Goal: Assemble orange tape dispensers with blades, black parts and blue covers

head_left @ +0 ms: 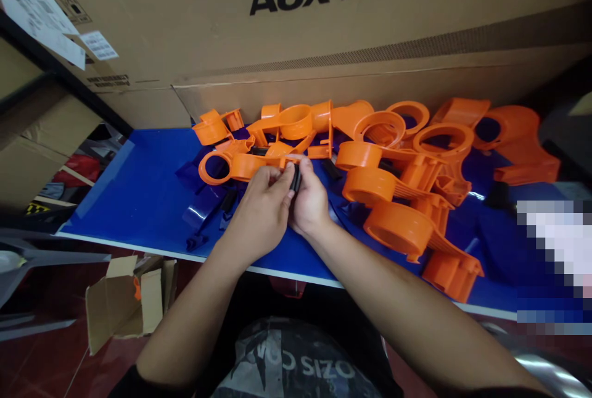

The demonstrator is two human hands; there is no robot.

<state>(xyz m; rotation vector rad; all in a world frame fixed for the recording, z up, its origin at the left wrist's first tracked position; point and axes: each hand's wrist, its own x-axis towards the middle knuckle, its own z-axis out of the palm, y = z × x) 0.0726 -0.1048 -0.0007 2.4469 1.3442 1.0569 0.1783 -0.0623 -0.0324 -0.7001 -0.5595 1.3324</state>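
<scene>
My left hand (pixel 264 208) and my right hand (pixel 311 199) meet over the front of the blue table. Between their fingertips is a small black ribbed cylinder (pixel 296 177), gripped from both sides. Just beyond my fingers lies an orange tape dispenser (pixel 247 166), its ring to the left; whether my fingers also touch it is hidden. A second black cylinder (pixel 331 169) rests on the table to the right of my right hand, and another black cylinder (pixel 229 200) lies left of my left hand.
Several orange tape dispensers (pixel 400 228) are heaped behind and right of my hands. Dark blue plastic pieces (pixel 201 207) lie on the blue table (pixel 139 188). A large cardboard box (pixel 194 21) stands behind. An opened carton (pixel 113 299) sits on the floor at left.
</scene>
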